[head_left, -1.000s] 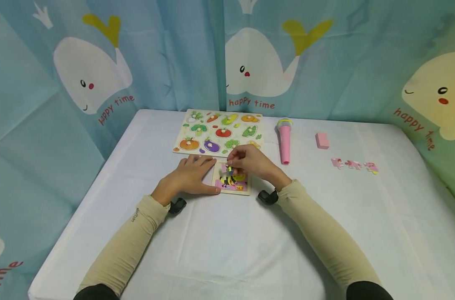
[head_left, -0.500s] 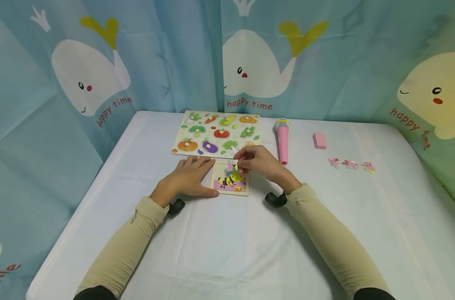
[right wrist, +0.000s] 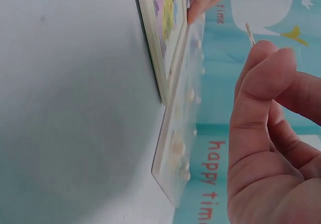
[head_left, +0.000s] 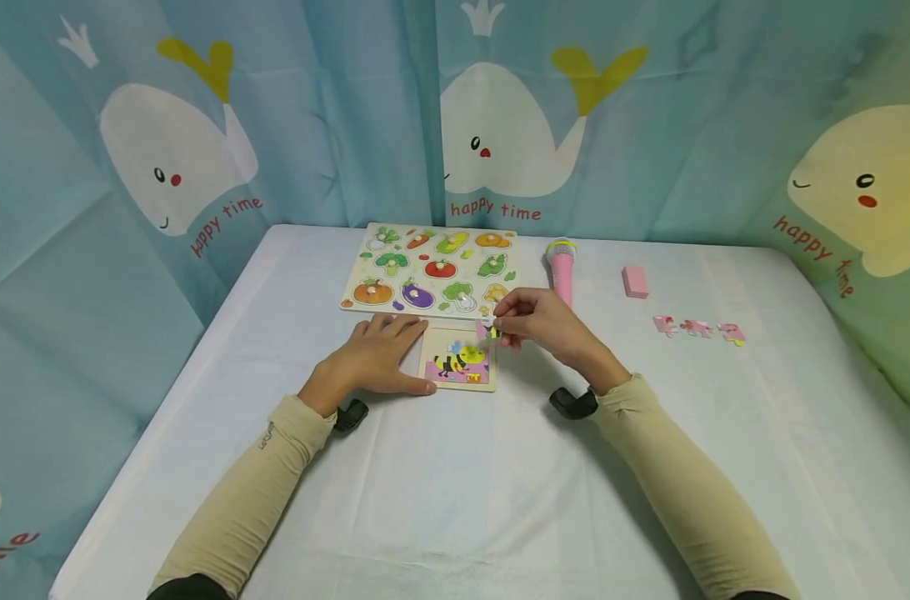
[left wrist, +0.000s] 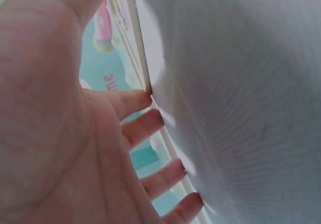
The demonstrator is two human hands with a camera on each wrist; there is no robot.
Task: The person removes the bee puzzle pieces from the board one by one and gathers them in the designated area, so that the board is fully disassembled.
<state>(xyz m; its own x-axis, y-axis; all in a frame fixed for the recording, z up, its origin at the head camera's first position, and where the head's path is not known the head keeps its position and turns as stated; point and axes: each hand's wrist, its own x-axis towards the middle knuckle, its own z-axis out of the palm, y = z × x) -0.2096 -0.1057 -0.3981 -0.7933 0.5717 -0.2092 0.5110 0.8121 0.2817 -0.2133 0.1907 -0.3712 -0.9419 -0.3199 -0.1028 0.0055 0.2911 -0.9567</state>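
A small square bee puzzle (head_left: pixel 458 367) lies in a pale wooden frame in front of the vegetable board; bare wood shows along its upper part. My left hand (head_left: pixel 376 354) rests spread at the frame's left side, fingers straight, thumb at the lower left corner. Above the frame's upper right corner, my right hand (head_left: pixel 541 325) pinches a puzzle piece (head_left: pixel 482 330), pink with black and yellow, between thumb and index finger. The right wrist view shows the piece edge-on as a thin sliver (right wrist: pixel 250 34) beyond the fingertips.
Behind the frame lies a vegetable peg board (head_left: pixel 440 269). A pink toy microphone (head_left: pixel 562 271) and a pink block (head_left: pixel 635 282) stand to its right. Several loose pink puzzle pieces (head_left: pixel 697 328) sit in a row farther right. A patterned curtain (head_left: pixel 335 125) hangs behind the table.
My right hand has lifted the puzzle piece from the frame's upper area and carried it to the right. The left hand keeps its place at the frame.
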